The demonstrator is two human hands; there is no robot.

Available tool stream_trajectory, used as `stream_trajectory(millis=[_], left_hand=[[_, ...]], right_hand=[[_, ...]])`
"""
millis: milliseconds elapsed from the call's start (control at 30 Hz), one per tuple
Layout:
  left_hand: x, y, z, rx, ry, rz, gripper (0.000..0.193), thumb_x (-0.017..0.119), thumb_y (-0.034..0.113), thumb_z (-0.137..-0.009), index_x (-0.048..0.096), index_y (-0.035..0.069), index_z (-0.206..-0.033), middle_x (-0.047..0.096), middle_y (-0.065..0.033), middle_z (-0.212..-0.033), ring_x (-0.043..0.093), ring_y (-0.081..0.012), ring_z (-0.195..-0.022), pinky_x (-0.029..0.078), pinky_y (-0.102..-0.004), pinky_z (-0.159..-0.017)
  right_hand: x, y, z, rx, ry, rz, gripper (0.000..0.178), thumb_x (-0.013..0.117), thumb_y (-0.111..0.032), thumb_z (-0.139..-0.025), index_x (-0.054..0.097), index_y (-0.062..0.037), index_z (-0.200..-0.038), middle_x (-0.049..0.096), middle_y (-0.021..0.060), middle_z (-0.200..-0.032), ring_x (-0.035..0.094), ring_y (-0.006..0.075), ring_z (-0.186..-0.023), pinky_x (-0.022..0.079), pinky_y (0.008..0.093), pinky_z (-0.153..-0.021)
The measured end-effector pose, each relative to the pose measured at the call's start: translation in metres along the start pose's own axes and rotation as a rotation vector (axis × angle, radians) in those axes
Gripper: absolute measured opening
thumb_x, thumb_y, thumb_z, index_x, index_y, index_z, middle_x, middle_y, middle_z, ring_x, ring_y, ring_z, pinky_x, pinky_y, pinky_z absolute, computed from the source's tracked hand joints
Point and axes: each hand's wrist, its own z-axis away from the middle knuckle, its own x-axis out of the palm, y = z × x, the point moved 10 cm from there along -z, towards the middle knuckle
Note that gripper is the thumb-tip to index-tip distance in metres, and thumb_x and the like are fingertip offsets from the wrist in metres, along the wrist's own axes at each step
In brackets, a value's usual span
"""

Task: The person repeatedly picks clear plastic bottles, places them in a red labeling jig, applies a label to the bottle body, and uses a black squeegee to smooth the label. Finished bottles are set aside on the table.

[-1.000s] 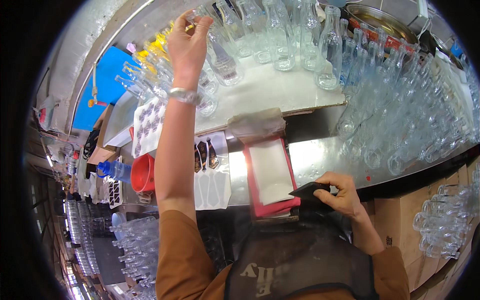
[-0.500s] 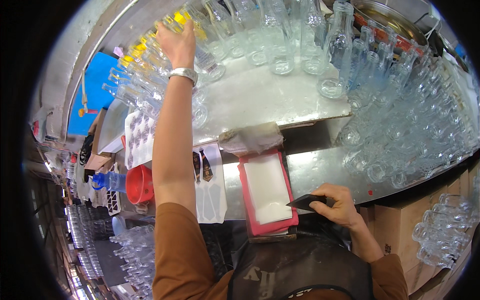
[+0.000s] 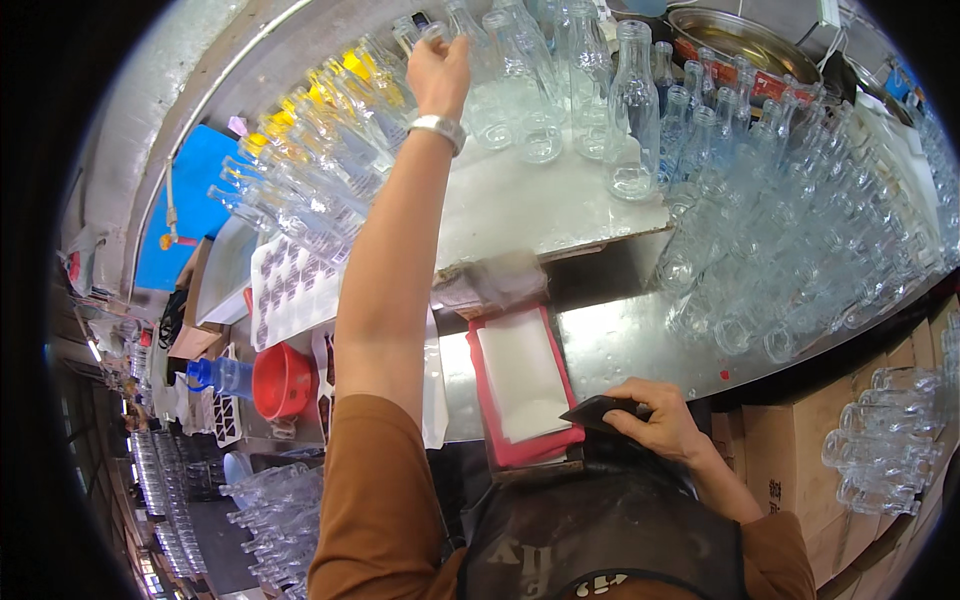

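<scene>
step: i judge i'm reaching among glassware; next calls for a sure neck grip
left hand (image 3: pixel 438 78): fingers curled by a clear bottle (image 3: pixel 433 31); whether clamped, i cannot tell
right hand (image 3: pixel 655 422): clamped on a black scraper (image 3: pixel 597 410)
bottle: far on the white board (image 3: pixel 550 205), neck up, seemingly upright
scraper: tip pointing left, long axis crosswise, by the red cloth (image 3: pixel 550 447)
</scene>
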Motion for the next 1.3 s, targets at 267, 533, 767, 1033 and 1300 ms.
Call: stream_trajectory(millis=[267, 533, 767, 1033, 1300], left_hand=[[-0.126, 0.102, 0.104, 0.167, -0.04, 0.426, 0.03, 0.061, 0.023, -0.1, 0.064, -0.004, -0.113, 0.071, -0.0063, -0.092, 0.066, -0.0171, -0.087, 0.05, -0.0316, -0.084], [-0.118, 0.06, 0.22, -0.554, -0.486, 1.289, 0.045, 0.047, 0.028, -0.106, 0.048, -0.007, -0.134, 0.068, -0.0136, -0.113, 0.066, -0.0279, -0.107, 0.049, -0.0432, -0.101], [-0.167, 0.013, 0.279, -0.459, -0.181, 0.567, 0.058, 0.048, 0.034, -0.106, 0.037, -0.004, -0.149, 0.055, -0.0205, -0.139, 0.055, -0.0283, -0.129, 0.046, -0.0428, -0.105], [-0.181, 0.045, 0.381, -0.183, -0.476, 0.075, 0.061, 0.068, 0.012, -0.091, 0.045, 0.0, -0.146, 0.051, -0.0181, -0.143, 0.054, -0.0261, -0.125, 0.047, -0.036, -0.099], [-0.158, 0.012, 0.396, -0.552, -0.448, 0.408, 0.068, 0.072, 0.008, -0.089, 0.041, -0.002, -0.148, 0.054, -0.0178, -0.139, 0.054, -0.0275, -0.128, 0.043, -0.0387, -0.106]], right_hand=[[-0.017, 0.025, -0.021, 0.179, 0.142, -0.551, 0.025, 0.053, -0.013, -0.098, 0.067, 0.0032, -0.11, 0.068, 0.0078, -0.102, 0.06, 0.0116, -0.093, 0.047, 0.0266, -0.086], [0.095, -0.061, -0.078, 0.033, -0.46, -0.693, 0.066, 0.056, -0.047, -0.097, 0.048, 0.0015, -0.141, 0.069, 0.0143, -0.116, 0.061, 0.0155, -0.103, 0.044, 0.029, -0.092], [0.101, -0.031, -0.064, 0.097, -0.253, -0.544, 0.063, 0.057, -0.046, -0.095, 0.056, 0.0041, -0.133, 0.07, 0.0168, -0.114, 0.061, 0.0182, -0.108, 0.042, 0.031, -0.098], [0.067, -0.025, -0.049, 0.037, 0.052, 0.112, 0.049, 0.061, -0.031, -0.101, 0.055, 0.0025, -0.137, 0.069, 0.0092, -0.101, 0.062, 0.0104, -0.079, 0.051, 0.0271, -0.074], [0.056, -0.045, -0.037, -0.12, 0.132, 0.265, 0.044, 0.066, -0.02, -0.096, 0.058, -0.0033, -0.136, 0.062, 0.0053, -0.099, 0.045, 0.008, -0.058, 0.042, 0.0266, -0.058]])
